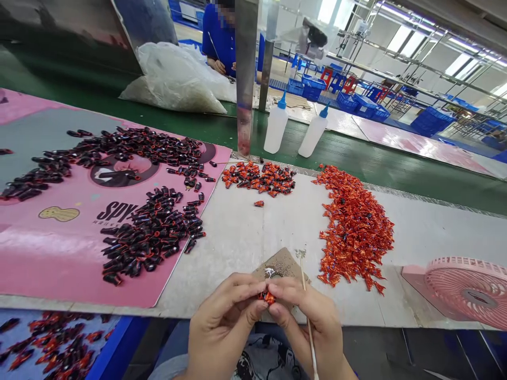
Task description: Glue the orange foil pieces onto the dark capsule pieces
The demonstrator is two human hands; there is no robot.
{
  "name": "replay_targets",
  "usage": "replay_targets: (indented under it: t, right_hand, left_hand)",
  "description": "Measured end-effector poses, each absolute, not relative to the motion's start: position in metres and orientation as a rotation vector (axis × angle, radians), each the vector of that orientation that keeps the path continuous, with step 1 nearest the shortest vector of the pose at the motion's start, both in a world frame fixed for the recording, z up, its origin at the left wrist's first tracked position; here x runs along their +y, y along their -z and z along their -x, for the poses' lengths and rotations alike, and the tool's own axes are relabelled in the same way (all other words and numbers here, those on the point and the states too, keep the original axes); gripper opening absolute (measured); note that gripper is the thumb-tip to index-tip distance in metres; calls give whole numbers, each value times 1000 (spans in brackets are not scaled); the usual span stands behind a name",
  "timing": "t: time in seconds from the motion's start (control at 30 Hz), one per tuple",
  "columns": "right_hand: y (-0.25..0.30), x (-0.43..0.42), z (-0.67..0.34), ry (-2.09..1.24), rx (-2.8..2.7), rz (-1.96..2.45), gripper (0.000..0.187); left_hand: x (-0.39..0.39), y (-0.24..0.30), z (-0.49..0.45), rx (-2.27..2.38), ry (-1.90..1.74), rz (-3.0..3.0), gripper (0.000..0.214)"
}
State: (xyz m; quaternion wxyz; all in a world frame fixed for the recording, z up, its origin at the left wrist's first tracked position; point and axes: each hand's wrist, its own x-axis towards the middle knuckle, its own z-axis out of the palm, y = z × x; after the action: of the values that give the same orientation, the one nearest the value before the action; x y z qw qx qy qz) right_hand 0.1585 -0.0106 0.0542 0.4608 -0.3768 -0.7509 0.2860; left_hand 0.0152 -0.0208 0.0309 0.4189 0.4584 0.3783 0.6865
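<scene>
My left hand (224, 311) and my right hand (317, 311) meet over the table's front edge. Their fingertips pinch a small orange-and-black plastic piece (270, 298) between them, partly covered by the fingers. A thin pale stick (311, 332), perhaps a brush, is also tucked in my right hand, its whitish tip pointing away from me. Just beyond the fingers lies a brown cardboard square (285, 258) with a speckled surface and a white smear. Orange pieces (352, 227) form a large heap to the right; orange-and-black pieces (259, 178) lie farther back.
Black pieces (158, 232) cover parts of a pink mat (79, 269) at left. Two white squeeze bottles (276, 129) stand behind a metal post (246, 79). A pink fan (467, 290) is at right, a blue tray (114, 353) lower left. A co-worker (219, 37) sits opposite.
</scene>
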Motion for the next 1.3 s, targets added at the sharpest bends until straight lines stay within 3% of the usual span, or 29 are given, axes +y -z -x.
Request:
replay_targets:
  t: [0.87,1.03,1.3]
  right_hand:
    - [-44,-25,-157,-422,-1945,868,36]
    - [-49,-20,-158,-609,-1933,933,24]
    - [-48,-18,-158,-635,-1825,963,44]
  left_hand:
    - [-16,-35,-7,806,-1640,-1462,26]
    - [-13,-30,-11,835,-1571,-1184,4]
    - [-19,-30,-12,727,-1158,-405,21]
